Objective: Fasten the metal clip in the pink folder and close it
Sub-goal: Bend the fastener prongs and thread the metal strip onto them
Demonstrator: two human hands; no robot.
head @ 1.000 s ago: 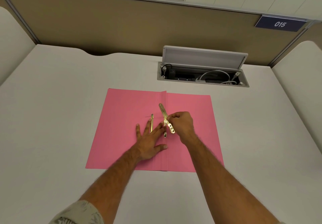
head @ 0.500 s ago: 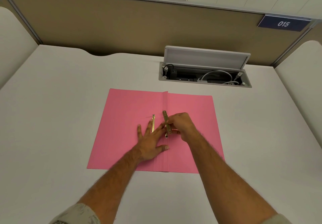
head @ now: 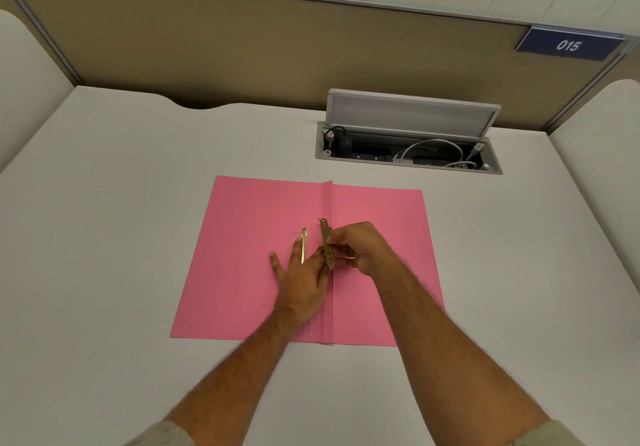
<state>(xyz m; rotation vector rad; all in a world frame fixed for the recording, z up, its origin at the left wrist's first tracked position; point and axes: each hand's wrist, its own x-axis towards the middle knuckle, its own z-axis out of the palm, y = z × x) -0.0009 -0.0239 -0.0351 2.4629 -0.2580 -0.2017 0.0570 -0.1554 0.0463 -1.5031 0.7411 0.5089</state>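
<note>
Head view: pink folder (head: 242,255) lies open at table (head: 104,203) centre. Left hand (head: 300,284) flat, released, pinning the left leaf. Right hand (head: 360,249) pinches metal clip bar (head: 326,241) mid-length, pointing 12 o'clock. Bar looks thin, stiff, light, slippery; grip edges. Prong (head: 303,246) probably bendable.
</note>
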